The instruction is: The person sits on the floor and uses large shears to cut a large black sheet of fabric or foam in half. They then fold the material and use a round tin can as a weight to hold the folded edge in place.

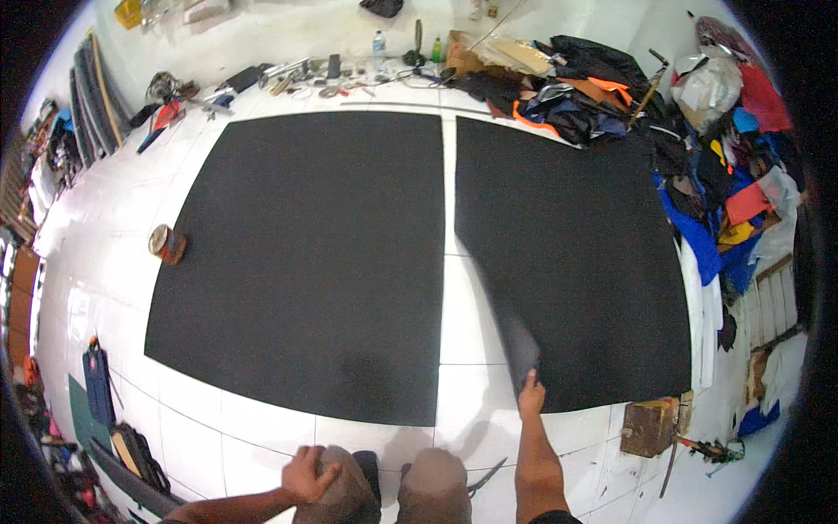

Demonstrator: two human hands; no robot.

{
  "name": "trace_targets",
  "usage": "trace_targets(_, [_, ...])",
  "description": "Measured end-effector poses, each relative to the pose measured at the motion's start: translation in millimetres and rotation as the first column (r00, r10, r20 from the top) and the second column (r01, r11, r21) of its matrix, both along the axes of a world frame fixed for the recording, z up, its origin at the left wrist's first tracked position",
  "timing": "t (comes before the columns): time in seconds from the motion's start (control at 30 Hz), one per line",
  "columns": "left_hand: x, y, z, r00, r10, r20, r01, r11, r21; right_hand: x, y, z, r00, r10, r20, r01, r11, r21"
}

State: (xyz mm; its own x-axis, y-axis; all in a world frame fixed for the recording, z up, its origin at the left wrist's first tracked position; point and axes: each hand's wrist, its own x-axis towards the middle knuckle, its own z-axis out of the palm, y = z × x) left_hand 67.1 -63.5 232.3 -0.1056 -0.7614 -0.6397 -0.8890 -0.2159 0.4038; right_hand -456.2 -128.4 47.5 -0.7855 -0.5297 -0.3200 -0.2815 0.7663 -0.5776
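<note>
Two large black sheets lie side by side on white floor tiles, a narrow strip of tile between them. My right hand [531, 397] is closed on the near left corner of the right black sheet [576, 262]. That corner is lifted and folded up, so the sheet's left edge curves away from the floor. The left black sheet [297, 262] lies flat. My left hand [310, 476] rests on my left knee with its fingers apart, holding nothing. A rusty tin can [167, 244] stands at the left sheet's left edge.
A worn wooden block [650, 428] sits by the right sheet's near right corner. Heaped fabric scraps [567, 100] overlap its far edge. Tools and a water bottle [379, 44] line the back wall. Dark rolls [92, 105] lean at far left; a bag [140, 458] lies near left.
</note>
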Motion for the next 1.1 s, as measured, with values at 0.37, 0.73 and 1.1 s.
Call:
trace_targets(0.37, [-48.8,49.0,95.3,0.987,-0.158,0.024,0.145,0.948,0.283,-119.9,-38.5,300.4,0.843,-0.373,0.387,0.516,0.763,-0.388])
trace_targets(0.73, [-155.4,-188.9,198.3,0.979,-0.096,-0.179,0.105,0.994,0.037,-24.4,-75.0,477.4,0.981,0.119,-0.156,-0.155,0.957,-0.247])
trace_targets(1.1, [-447.6,-322.8,345.3,0.883,-0.113,-0.456,0.152,0.987,0.050,-58.5,-109.9,544.6,0.604,0.768,0.212,-0.772,0.630,-0.082])
